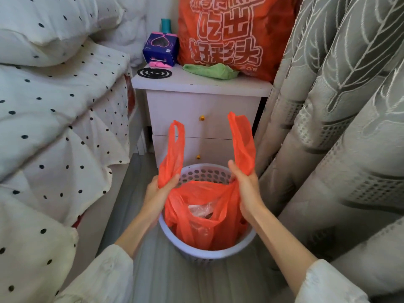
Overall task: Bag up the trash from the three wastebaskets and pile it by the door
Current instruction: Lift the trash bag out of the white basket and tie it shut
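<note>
Both hands are engaged. My left hand (160, 193) grips the left handle loop of the thin orange plastic liner bag (203, 215); my right hand (244, 189) grips the right loop. Each loop stands upright above its hand. The bag body hangs between and below my hands, seated inside the round lavender perforated plastic wastebasket (207, 252), which stands on the grey floor directly beneath them.

Contents: crumpled clear plastic trash (201, 212) is visible through the open mouth of the bag. The quantity below it cannot be determined.

Surroundings: beyond my hands stands a white two-drawer nightstand (203, 119). To the left of my left hand is a bed with white polka-dot bedding (54, 119); to the right of my right hand hangs a grey patterned curtain (341, 127).

Assessment: the bag is gathered by its handles but not tied and not lifted clear. I judge this basket in progress. The door, the pile and the other two baskets are not in view, so their status is unverified.
</note>
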{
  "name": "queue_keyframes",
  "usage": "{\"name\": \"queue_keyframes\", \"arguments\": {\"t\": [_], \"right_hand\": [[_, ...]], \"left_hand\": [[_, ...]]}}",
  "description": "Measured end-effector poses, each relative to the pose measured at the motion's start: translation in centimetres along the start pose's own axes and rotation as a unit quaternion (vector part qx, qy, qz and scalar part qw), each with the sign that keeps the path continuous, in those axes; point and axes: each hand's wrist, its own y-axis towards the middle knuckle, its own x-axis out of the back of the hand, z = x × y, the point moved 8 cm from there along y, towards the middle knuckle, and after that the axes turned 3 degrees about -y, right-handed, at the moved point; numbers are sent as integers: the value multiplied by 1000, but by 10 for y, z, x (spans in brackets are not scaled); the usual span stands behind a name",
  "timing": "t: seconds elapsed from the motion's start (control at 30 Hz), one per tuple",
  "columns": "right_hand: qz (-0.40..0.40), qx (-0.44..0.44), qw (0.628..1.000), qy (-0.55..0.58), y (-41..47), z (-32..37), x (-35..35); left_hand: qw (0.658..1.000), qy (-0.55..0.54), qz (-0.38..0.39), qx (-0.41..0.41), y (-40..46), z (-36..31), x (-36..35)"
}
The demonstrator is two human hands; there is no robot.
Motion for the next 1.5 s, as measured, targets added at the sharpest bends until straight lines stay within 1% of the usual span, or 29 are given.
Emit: {"name": "queue_keyframes", "arguments": {"t": [0.07, 0.13, 0.17, 0.23, 0.27, 0.37, 0.43, 0.53, 0.57, 0.63, 0.77, 0.93, 1.0, 1.07, 1.17, 1.27, 1.4, 1.43, 1.5], "right_hand": [[37, 3, 995, -98, -10, -9, 1], [41, 8, 988, -152, -23, -7, 3], [33, 16, 985, -167, -26, -3, 3], [25, 30, 981, -189, -29, 6, -1], [31, 28, 980, -194, -27, 8, -4], [60, 4, 981, -187, -18, 8, -19], [42, -8, 990, -137, -9, 25, -22], [10, 14, 996, -82, 4, 76, -23], [11, 24, 998, -62, 5, 94, -24], [24, 39, 999, -25, 0, 124, -27], [63, 75, 995, 5, -27, 168, -32], [105, 108, 989, 6, -73, 208, -48], [108, 111, 988, -10, -93, 220, -51], [111, 99, 989, -19, -110, 223, -52], [133, 32, 990, 15, -129, 213, -49], [166, -37, 984, 45, -148, 191, -43], [226, -117, 967, 27, -184, 121, -38], [234, -130, 963, 17, -194, 100, -37], [224, -149, 963, 13, -208, 59, -33]], "left_hand": [[999, 3, 45, -6, -16, 3, -8], [995, 53, 81, -27, -30, 4, -17], [994, 71, 79, -36, -34, 3, -20], [993, 84, 46, -65, -32, -3, -22], [995, 67, 26, -69, -29, -6, -23], [999, -16, -24, -30, -16, -10, -23], [994, -98, -32, -24, -7, -24, -28], [961, -268, -55, -40, 4, -77, -36], [949, -306, -54, -49, 6, -97, -39], [937, -338, -42, -70, 3, -135, -43], [947, -295, -40, -123, -19, -188, -44], [959, -217, -8, -180, -67, -230, -42], [963, -193, 5, -185, -87, -242, -40], [969, -174, 28, -173, -104, -249, -38], [978, -147, 73, -132, -127, -249, -38], [983, -137, 85, -92, -147, -234, -34], [989, -121, 84, -4, -168, -162, -21], [989, -122, 82, 17, -173, -139, -18], [988, -121, 84, 46, -183, -96, -11]]}}
